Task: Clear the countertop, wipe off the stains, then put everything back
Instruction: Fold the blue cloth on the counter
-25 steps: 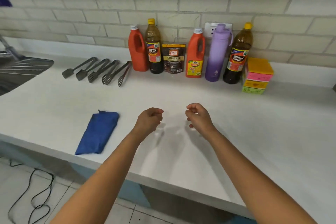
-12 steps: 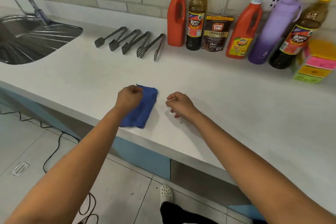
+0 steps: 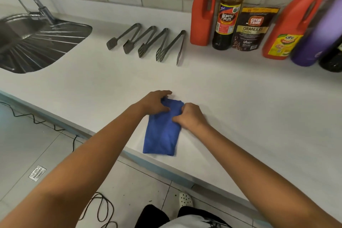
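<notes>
Change: both hands had closed onto the blue cloth (image 3: pixel 162 131).
Left hand (image 3: pixel 155 102): pinched its far corner.
Right hand (image 3: pixel 190 116): gripped its right edge.
Cloth: folded, at the countertop (image 3: pixel 240 102) front edge.
Room: bare surface to the right.
Behind: tongs (image 3: pixel 148 42), bottles (image 3: pixel 229 11), sink (image 3: pixel 37 42) far left.

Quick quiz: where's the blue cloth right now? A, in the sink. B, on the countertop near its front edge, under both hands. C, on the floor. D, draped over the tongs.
B: the blue cloth lies folded on the countertop near its front edge, with the left hand and right hand gripping its far end.
</notes>
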